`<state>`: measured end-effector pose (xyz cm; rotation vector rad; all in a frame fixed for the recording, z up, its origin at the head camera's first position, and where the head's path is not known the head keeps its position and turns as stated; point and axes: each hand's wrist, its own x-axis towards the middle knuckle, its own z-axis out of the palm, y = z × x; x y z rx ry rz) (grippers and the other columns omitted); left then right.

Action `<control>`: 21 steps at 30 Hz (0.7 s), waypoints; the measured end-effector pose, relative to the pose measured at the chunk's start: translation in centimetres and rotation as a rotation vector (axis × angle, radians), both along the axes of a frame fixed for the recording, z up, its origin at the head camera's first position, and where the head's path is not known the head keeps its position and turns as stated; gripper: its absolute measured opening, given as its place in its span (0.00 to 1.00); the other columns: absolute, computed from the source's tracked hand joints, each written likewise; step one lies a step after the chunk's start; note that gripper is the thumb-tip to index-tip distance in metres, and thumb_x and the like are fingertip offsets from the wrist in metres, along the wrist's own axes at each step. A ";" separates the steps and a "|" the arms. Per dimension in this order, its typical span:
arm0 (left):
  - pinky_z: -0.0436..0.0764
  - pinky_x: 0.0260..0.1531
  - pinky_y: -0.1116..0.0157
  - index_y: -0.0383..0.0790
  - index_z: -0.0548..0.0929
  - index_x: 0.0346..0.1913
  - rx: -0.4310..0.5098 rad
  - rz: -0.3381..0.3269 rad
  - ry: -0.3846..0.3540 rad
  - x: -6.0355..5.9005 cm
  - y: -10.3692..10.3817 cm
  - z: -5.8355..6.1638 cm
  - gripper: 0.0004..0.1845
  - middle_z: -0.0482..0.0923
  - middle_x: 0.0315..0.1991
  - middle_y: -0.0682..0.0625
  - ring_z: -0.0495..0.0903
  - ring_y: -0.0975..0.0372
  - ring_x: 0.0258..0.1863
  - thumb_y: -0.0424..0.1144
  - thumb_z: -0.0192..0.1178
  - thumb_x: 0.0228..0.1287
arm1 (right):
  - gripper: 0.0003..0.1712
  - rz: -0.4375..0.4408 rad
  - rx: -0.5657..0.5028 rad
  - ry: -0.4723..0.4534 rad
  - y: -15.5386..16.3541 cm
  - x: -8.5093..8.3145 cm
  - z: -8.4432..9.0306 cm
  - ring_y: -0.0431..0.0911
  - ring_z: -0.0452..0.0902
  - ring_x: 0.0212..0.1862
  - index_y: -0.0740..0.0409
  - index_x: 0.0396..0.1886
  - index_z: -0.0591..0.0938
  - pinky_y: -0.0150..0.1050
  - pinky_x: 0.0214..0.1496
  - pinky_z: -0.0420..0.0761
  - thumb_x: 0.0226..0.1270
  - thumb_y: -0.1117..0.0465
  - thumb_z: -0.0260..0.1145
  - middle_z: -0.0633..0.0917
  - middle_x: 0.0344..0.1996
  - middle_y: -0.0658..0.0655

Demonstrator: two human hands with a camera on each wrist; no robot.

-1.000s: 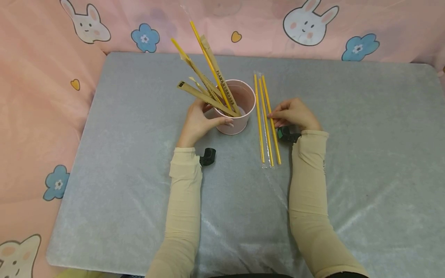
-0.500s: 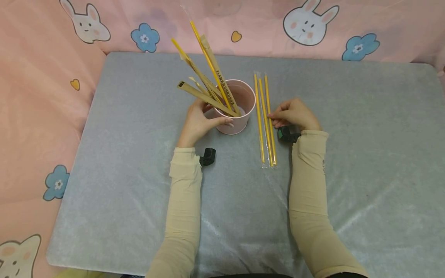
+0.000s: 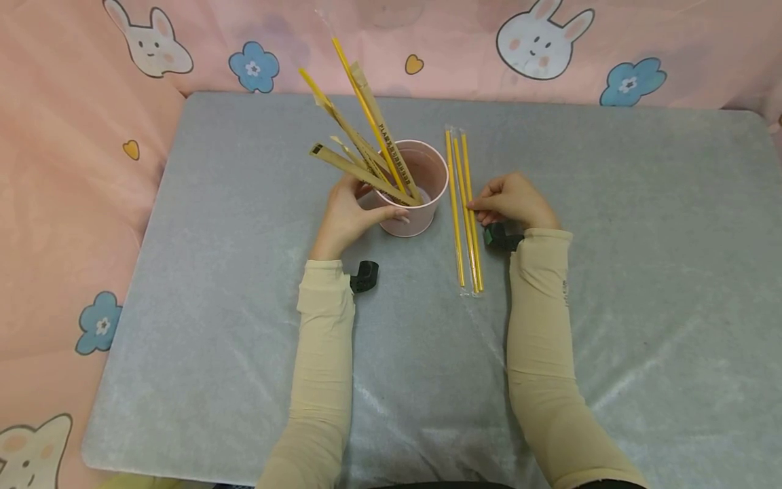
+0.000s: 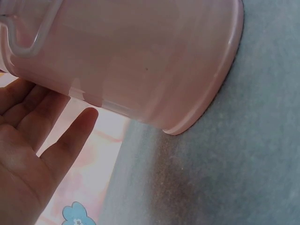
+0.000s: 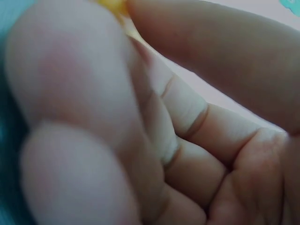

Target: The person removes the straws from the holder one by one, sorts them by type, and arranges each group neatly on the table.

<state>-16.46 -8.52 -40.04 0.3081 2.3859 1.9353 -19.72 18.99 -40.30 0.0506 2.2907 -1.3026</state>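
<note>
The left hand (image 3: 345,217) wraps the side of the pink cup (image 3: 415,197), thumb across its front and fingers behind; the left wrist view shows the palm close against the cup (image 4: 140,61) wall, so this grip is closed around it. The cup stands on the grey bench (image 3: 611,272) and holds several straws (image 3: 366,146), some in brown paper sleeves, all leaning out to the far left. Just right of the cup lie three yellow straws (image 3: 466,210) in clear wrapping, side by side and nearly touching. The right hand (image 3: 516,202) has its fingertips pinched at the rightmost of them, about midway along; the right wrist view is blurred and filled with curled fingers (image 5: 70,93), with a scrap of yellow at the top edge, so the pinch looks closed on the straw, though how firmly I cannot tell. Likely trouble: the wrappers are slick and thin, so the pinch may catch only film and slip, or drag two straws at once since they lie so close. The leaning bundle puts weight on one side of the cup, so a loosened left grip or a knock from a lifted straw could tip it.
</note>
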 end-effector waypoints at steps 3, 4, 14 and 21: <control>0.68 0.60 0.72 0.35 0.73 0.57 0.000 0.000 0.003 0.0 0.0 0.0 0.35 0.76 0.53 0.45 0.73 0.61 0.56 0.32 0.76 0.42 | 0.13 0.013 0.005 0.005 0.0 0.0 0.0 0.39 0.77 0.17 0.73 0.28 0.82 0.31 0.21 0.80 0.61 0.63 0.68 0.81 0.15 0.51; 0.68 0.60 0.72 0.35 0.73 0.57 0.000 0.000 0.006 0.0 0.0 0.0 0.35 0.76 0.53 0.45 0.73 0.61 0.56 0.33 0.76 0.42 | 0.13 0.015 0.001 0.007 0.0 -0.1 0.0 0.39 0.77 0.18 0.73 0.28 0.82 0.31 0.21 0.80 0.61 0.63 0.68 0.81 0.15 0.51; 0.68 0.59 0.72 0.35 0.74 0.56 -0.008 0.004 0.000 -0.1 -0.1 -0.2 0.34 0.76 0.52 0.45 0.73 0.62 0.56 0.34 0.77 0.42 | 0.13 0.008 0.011 0.018 0.2 -0.1 -0.1 0.40 0.77 0.19 0.73 0.31 0.81 0.32 0.22 0.81 0.61 0.63 0.68 0.81 0.17 0.52; 0.68 0.59 0.72 0.35 0.74 0.57 -0.018 0.002 0.004 -0.1 -0.1 -0.1 0.35 0.76 0.53 0.45 0.73 0.62 0.56 0.34 0.77 0.43 | 0.13 -0.031 -0.041 0.047 0.2 0.0 0.1 0.39 0.77 0.21 0.76 0.35 0.79 0.31 0.23 0.81 0.62 0.66 0.67 0.82 0.18 0.51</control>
